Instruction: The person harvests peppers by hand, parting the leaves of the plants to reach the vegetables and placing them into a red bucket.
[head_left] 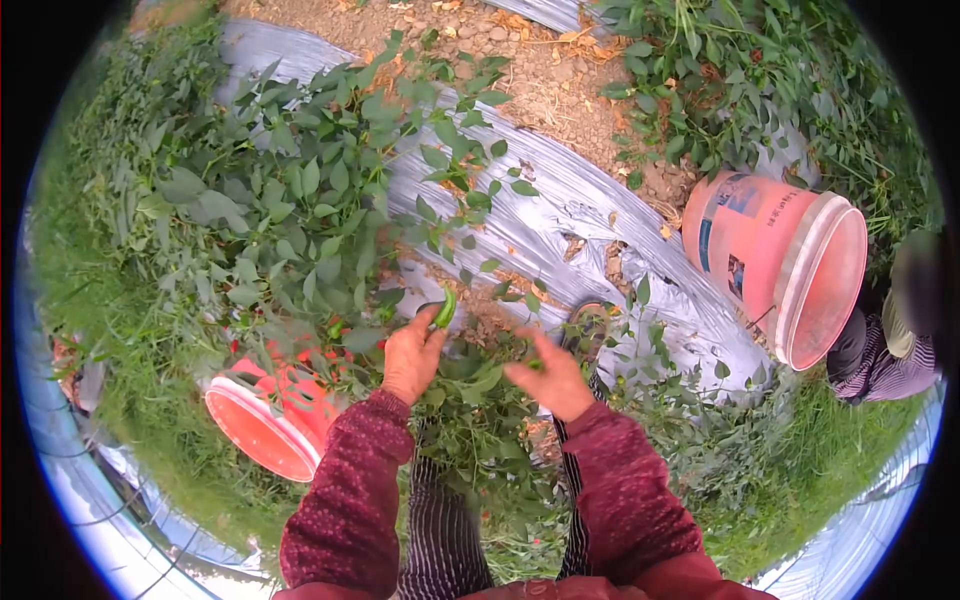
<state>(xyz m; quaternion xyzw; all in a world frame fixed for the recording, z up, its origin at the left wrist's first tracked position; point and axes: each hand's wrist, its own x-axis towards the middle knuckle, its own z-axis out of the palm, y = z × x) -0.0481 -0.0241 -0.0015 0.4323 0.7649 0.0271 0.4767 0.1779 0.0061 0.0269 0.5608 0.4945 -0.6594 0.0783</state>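
In the middle of the head view my left hand is closed around a green chili pepper, whose tip points up and away from me. My right hand is to the right, over the leaves of a pepper plant. Its fingers are spread and somewhat blurred, with nothing visible in them. Leafy stems fill the space between and below both hands. Maroon patterned sleeves cover both my arms.
A red bucket lies tilted among plants at left. A larger pink bucket tilts at right, near another person's striped clothing. Silver plastic mulch crosses the bare soil. Dense pepper plants stand at upper left.
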